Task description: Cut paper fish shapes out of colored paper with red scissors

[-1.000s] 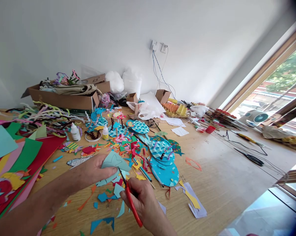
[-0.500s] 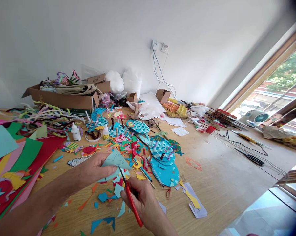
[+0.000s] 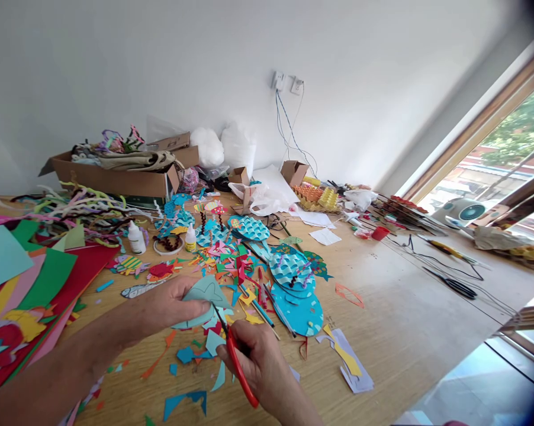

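Observation:
A piece of light blue paper (image 3: 207, 289) with a drawn outline, looking like a star or fish, is pinched in my left hand (image 3: 178, 302), thumb on top. My right hand (image 3: 256, 358) grips red-handled scissors (image 3: 240, 370), whose dark blades meet the paper's lower edge beside my left thumb. Below both hands, paper scraps (image 3: 187, 355) in blue, orange and red lie scattered on the wooden table (image 3: 360, 319). A cut-out paper fish (image 3: 136, 290) rests just beyond my left wrist.
Coloured paper sheets (image 3: 49, 278) are stacked at left. Glue bottles (image 3: 136, 238) stand before a heap of pipe cleaners (image 3: 76, 207) and a cardboard box (image 3: 111, 177). Blue paper discs (image 3: 300, 307) lie right of centre. Black scissors (image 3: 453, 285) and cables lie farther right.
The light blue paper has tilted and turned slightly in my left hand, and its right corner has drawn in. My right hand and the scissors have barely shifted.

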A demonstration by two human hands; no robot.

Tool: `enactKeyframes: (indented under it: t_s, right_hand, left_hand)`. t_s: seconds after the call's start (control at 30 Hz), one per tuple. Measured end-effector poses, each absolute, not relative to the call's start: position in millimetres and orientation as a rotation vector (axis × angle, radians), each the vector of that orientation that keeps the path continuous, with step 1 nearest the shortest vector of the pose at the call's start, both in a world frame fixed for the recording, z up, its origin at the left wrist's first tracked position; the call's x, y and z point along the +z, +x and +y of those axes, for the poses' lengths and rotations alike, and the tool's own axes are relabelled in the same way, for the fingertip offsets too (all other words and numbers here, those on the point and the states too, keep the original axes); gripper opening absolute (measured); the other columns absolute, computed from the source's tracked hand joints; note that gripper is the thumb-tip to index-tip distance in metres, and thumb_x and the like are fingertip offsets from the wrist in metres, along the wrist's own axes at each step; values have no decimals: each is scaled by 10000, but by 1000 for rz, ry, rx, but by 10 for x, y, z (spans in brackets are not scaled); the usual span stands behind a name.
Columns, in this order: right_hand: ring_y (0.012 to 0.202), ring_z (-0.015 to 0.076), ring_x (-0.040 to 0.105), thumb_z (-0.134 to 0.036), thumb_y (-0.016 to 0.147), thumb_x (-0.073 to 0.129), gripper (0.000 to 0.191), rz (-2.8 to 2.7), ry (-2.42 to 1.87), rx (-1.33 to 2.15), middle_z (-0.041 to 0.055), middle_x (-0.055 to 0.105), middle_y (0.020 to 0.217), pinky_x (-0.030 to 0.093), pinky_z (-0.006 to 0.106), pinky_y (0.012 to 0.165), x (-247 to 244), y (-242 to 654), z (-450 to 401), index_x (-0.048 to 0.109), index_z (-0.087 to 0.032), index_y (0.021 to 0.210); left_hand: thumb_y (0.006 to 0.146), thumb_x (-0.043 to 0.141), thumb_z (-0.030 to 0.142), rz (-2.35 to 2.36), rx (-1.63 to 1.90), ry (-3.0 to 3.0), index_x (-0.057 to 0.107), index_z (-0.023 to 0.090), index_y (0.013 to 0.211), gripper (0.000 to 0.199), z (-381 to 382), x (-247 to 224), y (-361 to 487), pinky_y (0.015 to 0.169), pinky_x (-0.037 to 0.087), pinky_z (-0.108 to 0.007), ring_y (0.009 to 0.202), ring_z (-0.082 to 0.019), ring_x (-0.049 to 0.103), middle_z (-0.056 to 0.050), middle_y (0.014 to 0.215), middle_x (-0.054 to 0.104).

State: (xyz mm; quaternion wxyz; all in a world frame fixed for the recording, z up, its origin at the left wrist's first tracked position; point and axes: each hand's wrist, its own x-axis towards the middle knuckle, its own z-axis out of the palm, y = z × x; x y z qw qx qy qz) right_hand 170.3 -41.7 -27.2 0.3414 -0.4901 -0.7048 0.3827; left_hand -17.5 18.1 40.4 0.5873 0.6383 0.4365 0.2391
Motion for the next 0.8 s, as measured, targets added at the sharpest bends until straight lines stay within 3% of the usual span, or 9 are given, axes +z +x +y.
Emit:
enactKeyframes:
  t_s: [0.3,0.57,0.8]
  right_hand:
    - [495,78,225,-413,800,610,411,-1824,-1272,1000,-66,284,519,158,204,423,-271,1714,-405,358,-183,570]
    - [501,81,229,-433,796,602,413,-1832,-1290,963,-66,279,521,163,205,435,-263,1705,-406,363,-183,569]
    - [502,80,217,-444,804,597,429,-1830,-1279,972,-68,286,517,165,210,437,-240,1704,-429,348,-185,568]
  left_hand:
    - [699,621,388,967,533,1440,663,203,710,191,227,372,-216,572,398,-216,613,-140,489,31,653,580]
    - [731,581,359,940,483,1488,621,200,709,166,230,401,-209,554,343,-205,602,-119,421,52,643,505]
    - [745,571,341,911,449,1469,629,200,729,153,244,373,-216,576,359,-219,625,-130,449,41,662,541]
